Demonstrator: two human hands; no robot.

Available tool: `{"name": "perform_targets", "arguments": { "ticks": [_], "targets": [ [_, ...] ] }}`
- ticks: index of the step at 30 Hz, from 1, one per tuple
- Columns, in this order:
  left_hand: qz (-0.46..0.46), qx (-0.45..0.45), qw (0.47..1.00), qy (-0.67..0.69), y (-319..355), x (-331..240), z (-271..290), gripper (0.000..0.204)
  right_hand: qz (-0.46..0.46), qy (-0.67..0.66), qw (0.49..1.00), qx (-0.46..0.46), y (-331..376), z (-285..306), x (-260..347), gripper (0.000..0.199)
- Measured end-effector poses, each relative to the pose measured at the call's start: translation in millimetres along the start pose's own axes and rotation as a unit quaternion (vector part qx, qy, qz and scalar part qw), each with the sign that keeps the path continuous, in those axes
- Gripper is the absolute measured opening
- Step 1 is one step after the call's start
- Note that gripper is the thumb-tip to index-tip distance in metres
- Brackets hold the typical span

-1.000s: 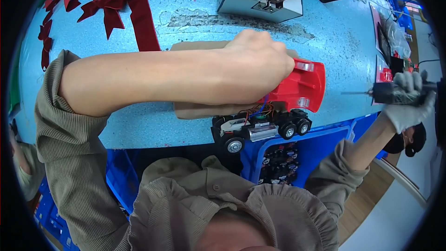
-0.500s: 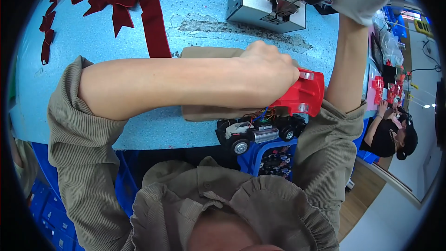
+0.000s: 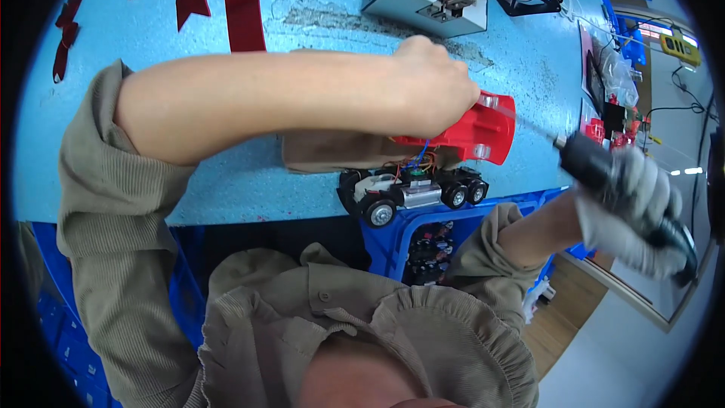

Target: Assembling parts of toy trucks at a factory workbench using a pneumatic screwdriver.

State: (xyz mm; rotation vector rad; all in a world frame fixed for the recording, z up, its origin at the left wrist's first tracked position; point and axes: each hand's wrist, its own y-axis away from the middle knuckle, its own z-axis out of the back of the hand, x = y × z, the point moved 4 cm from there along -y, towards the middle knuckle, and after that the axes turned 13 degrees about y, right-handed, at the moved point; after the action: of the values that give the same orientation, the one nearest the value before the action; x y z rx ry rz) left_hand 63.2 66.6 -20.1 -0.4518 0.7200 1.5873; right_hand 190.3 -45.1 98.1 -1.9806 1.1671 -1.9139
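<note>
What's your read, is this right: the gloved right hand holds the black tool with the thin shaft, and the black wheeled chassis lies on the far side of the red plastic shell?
No: the black wheeled chassis lies on the near side of the red plastic shell, as the head view shows. The gloved right hand does hold the black tool.

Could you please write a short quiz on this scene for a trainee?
1. What does the gloved right hand hold? A) pliers; B) a black driver tool; C) a paintbrush.
2. True or false: the left hand wears a glove.
3. What wheeled thing stands beside the red plastic part, by the near edge of the blue table?

Key:
1. B.
2. False; it is bare.
3. A toy vehicle chassis.
</note>
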Motion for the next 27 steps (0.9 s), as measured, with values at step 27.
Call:
{"name": "perform_targets", "arguments": {
  "ticks": [27],
  "targets": [
    [-0.018, -0.008, 1.000, 0.015, -5.9, 5.3, -3.0, 0.032, -0.004, 0.021, 0.990, 0.142, 47.5, -43.3, -56.5, 0.057]
  ]
}}
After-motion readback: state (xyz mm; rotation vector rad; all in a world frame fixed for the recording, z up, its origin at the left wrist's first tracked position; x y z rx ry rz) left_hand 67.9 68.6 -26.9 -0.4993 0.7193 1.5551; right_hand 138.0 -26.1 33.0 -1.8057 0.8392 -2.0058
